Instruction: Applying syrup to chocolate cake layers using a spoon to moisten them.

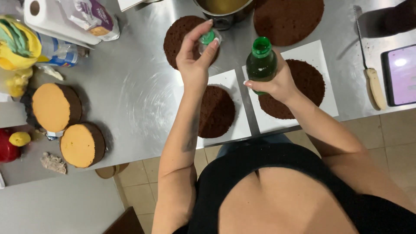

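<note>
My right hand (277, 82) grips a small green bottle (261, 63), upright with its mouth uncovered, above the steel table (130, 91). My left hand (195, 54) is raised beside it and pinches the bottle's green cap (209, 38) between thumb and fingers. Beneath my hands lie two dark chocolate cake layers, one (216, 110) and another (305, 80), each resting on a white square sheet. Two more bare chocolate layers, one (175, 37) and one (288, 17), lie farther back on the table.
Two round cakes with orange tops (52, 106) (78, 145) sit at the left. A paper towel roll (52, 17) and bags are at the far left. A metal pot (223, 8) stands at the back. A serrated knife (368, 65) and a tablet (401, 73) lie at the right.
</note>
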